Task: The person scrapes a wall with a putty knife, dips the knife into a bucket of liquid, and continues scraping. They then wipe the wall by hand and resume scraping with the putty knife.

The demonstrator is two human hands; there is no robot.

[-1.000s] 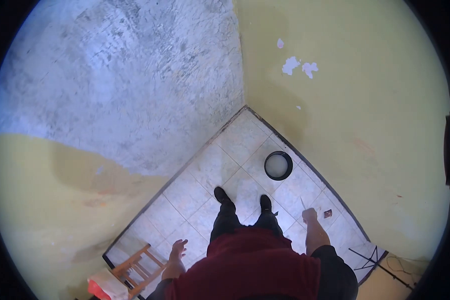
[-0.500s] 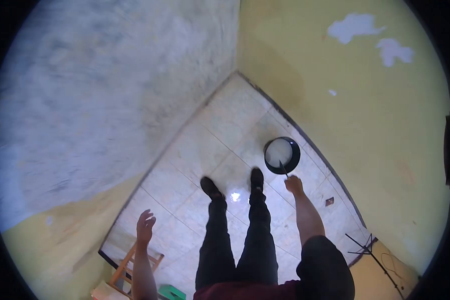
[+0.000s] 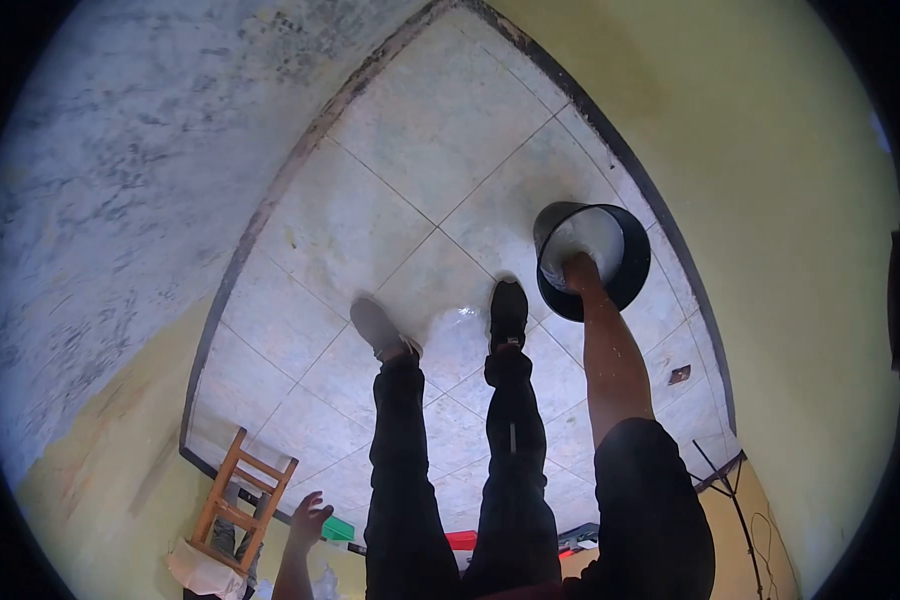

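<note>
A black bucket [image 3: 635, 262] with whitish liquid [image 3: 595, 232] stands on the tiles beyond my right foot. My right hand [image 3: 578, 272] reaches down inside it, close to the liquid, fingers curled. The thin dark tool that this hand gripped a moment ago is hidden from this angle, below or behind the fist. Low on the left, my left hand [image 3: 311, 517] hangs in the air with fingers apart, holding nothing. Close by it is a wooden stool or chair frame [image 3: 240, 495].
A half-whitened wall [image 3: 150, 180] rises on the left, a yellow-green wall [image 3: 750, 220] on the right. A small brown piece [image 3: 679, 374] lies on the floor. A thin black stand [image 3: 740, 510] is at lower right. Green [image 3: 337, 529] and red [image 3: 461, 540] items lie behind my legs.
My right hand has gone from above the bucket's near rim down into it, and the tool has dropped out of sight. My left hand has lowered. The view has tilted downward.
</note>
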